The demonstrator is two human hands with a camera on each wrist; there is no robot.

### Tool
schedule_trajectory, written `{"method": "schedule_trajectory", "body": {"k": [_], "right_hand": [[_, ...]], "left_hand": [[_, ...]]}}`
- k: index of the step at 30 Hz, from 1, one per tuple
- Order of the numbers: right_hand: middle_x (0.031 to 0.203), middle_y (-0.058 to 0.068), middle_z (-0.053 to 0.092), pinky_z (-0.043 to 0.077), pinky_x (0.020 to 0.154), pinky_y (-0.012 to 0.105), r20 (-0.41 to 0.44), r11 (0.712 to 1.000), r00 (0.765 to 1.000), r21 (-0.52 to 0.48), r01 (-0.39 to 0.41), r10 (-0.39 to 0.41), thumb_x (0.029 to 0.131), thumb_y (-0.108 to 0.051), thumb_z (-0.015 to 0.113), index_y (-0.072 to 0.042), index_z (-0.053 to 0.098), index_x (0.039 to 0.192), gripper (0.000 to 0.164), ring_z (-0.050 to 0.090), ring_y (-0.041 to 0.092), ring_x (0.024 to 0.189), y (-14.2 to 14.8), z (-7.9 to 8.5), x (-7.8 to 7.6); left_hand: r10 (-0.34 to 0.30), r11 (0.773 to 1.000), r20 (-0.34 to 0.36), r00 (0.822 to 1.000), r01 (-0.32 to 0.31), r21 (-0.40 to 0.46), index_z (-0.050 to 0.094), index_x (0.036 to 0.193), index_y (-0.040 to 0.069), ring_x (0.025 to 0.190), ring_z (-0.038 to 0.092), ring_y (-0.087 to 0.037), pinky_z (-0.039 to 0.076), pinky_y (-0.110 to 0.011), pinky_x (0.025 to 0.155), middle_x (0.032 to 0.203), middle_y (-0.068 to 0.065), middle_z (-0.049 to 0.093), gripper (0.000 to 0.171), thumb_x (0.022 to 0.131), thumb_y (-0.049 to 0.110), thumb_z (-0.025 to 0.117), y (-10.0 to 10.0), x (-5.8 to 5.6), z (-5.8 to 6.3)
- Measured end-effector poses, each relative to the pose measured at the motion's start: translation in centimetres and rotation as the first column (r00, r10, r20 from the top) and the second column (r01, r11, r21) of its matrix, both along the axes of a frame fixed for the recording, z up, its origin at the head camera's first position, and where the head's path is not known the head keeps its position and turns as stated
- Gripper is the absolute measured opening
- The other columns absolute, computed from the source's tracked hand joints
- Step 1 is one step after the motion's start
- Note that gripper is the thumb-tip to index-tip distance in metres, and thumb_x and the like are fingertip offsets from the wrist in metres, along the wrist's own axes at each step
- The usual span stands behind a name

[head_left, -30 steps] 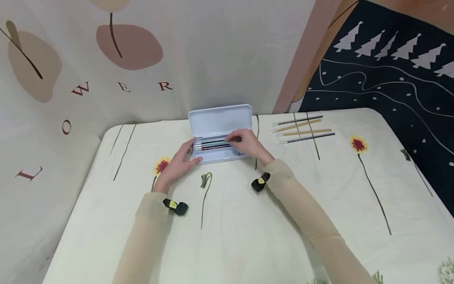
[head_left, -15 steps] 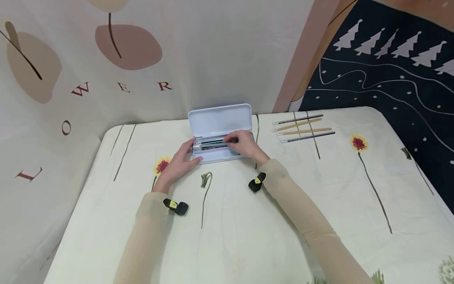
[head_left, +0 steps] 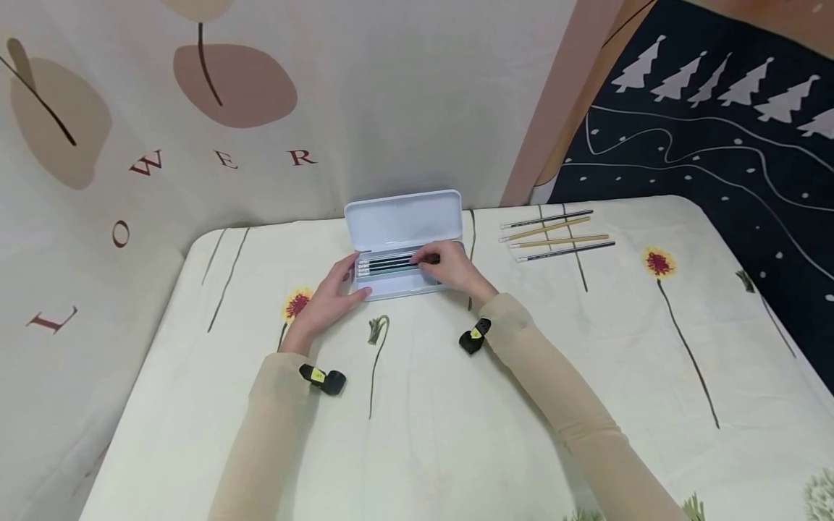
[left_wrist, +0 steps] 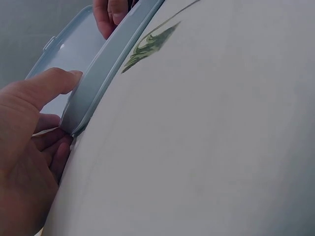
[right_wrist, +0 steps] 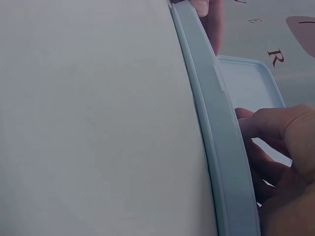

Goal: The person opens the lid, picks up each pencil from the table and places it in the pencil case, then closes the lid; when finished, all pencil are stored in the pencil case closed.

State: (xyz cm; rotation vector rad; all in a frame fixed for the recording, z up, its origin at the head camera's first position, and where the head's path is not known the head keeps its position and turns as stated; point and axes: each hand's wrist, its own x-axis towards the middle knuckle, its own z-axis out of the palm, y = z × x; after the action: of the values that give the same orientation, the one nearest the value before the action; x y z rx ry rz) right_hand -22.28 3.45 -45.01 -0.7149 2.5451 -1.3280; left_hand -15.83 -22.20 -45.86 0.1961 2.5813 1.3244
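With our left hand [head_left: 329, 298] we are gripping the left end of the case [head_left: 399, 287] on the table [head_left: 417, 434]. Our right hand [head_left: 451, 266] is bending its fingers narrowly over the pencils [head_left: 386, 264] inside; whether pinching one, we cannot tell. Four loose pencils [head_left: 559, 242] are lying rightward.

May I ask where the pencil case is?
In the head view, the pencil case sits centrally, far back on the table, left hand at its left end.

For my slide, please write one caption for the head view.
Left hand holding an open box, right hand at the pencils inside, four more pencils on the cloth.
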Motion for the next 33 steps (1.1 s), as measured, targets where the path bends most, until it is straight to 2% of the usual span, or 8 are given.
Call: {"method": "schedule_trajectory", "body": {"k": [4,16,24,33], "right_hand": [[0.106,0.011,0.070,0.049,0.081,0.029,-0.003,1.000,1.000,0.009,-0.011,0.011,0.090,0.002,0.061,-0.002,0.073,0.104,0.019,0.061,0.019,0.091,0.0,0.0,0.0],[0.097,0.009,0.071,0.047,0.079,0.026,-0.013,0.998,0.999,-0.042,-0.036,0.036,0.089,0.003,0.060,0.000,0.074,0.098,0.017,0.060,0.018,0.087,0.4,0.4,0.5],[0.100,0.011,0.070,0.048,0.085,0.032,-0.018,0.997,1.000,-0.076,-0.015,0.013,0.088,0.003,0.061,0.002,0.073,0.098,0.015,0.061,0.021,0.093,1.1,1.3,1.4],[0.101,0.012,0.069,0.047,0.089,0.033,-0.014,0.992,0.999,-0.122,0.034,-0.036,0.088,0.001,0.061,0.004,0.072,0.097,0.014,0.061,0.022,0.096,2.8,1.4,2.0]], "left_hand": [[-0.001,1.000,-0.008,1.000,0.001,0.009,0.019,0.155,0.013,0.140,0.025,-0.036,0.022,-0.050,0.113,0.158,-0.013,0.019,0.077,0.094,0.026,0.064,0.0,0.0,0.0],[-0.011,1.000,-0.028,1.000,0.011,0.014,0.020,0.154,0.009,0.139,0.027,-0.038,0.022,-0.049,0.113,0.157,-0.015,0.020,0.078,0.093,0.025,0.065,-0.1,-0.2,-0.4],[-0.004,1.000,-0.023,1.000,0.005,0.006,0.020,0.155,0.012,0.139,0.027,-0.036,0.023,-0.050,0.112,0.157,-0.013,0.020,0.077,0.094,0.027,0.065,-0.2,-0.2,-0.5],[-0.003,1.000,-0.005,1.000,0.003,-0.010,0.018,0.155,0.013,0.140,0.026,-0.036,0.023,-0.051,0.112,0.158,-0.013,0.018,0.078,0.094,0.029,0.064,0.0,-0.1,-0.2]]}}
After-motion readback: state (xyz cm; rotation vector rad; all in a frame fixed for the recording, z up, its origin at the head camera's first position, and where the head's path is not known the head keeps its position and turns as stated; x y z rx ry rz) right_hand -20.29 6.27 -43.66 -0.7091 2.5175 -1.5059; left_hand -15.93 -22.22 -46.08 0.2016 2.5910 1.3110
